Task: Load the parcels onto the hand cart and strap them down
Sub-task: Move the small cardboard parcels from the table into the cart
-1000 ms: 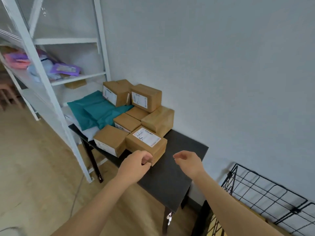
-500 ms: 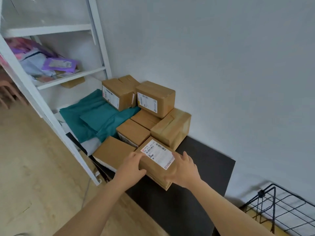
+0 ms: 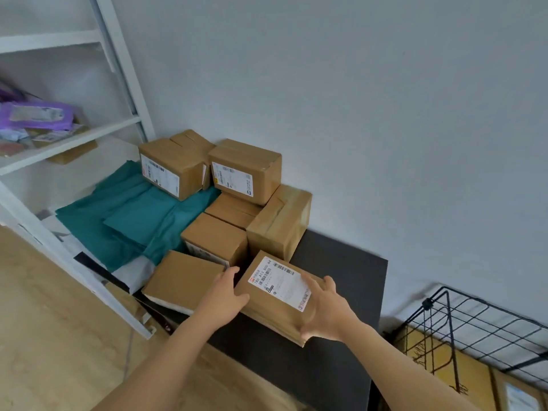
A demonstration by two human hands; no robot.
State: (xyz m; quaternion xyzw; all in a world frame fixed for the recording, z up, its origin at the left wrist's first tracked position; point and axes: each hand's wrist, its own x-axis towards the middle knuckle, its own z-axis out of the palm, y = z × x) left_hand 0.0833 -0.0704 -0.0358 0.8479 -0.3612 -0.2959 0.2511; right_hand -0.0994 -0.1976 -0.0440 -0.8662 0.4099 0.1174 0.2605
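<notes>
Head view looks down on a black desk (image 3: 341,280) set against a pale wall (image 3: 355,99), where a cluster of brown cardboard parcels is stacked. Nearest the person lies the labelled parcel (image 3: 261,307), at the front of the cluster with its white barcode label facing up. The left hand (image 3: 224,298) grips its left side, fingers curled over the far edge. The right hand (image 3: 326,312) holds its right end, fingers spread across the top and over the label, thumb down at the near corner. Whether the parcel's underside is off the desk cannot be told. Just left of it a flat parcel (image 3: 181,280) rests on a white padded mailer. Behind stand a square parcel (image 3: 215,235) and a taller taped parcel (image 3: 278,221), and two more labelled boxes (image 3: 246,170) are stacked higher against the wall. Teal mailer bags (image 3: 130,221) lie spread to the left, beside a white shelving rack (image 3: 124,84) carrying a purple packet (image 3: 38,115). At the lower right, well apart from the held parcel, a black wire-grid frame (image 3: 474,321) stands over yellowish cartons.
</notes>
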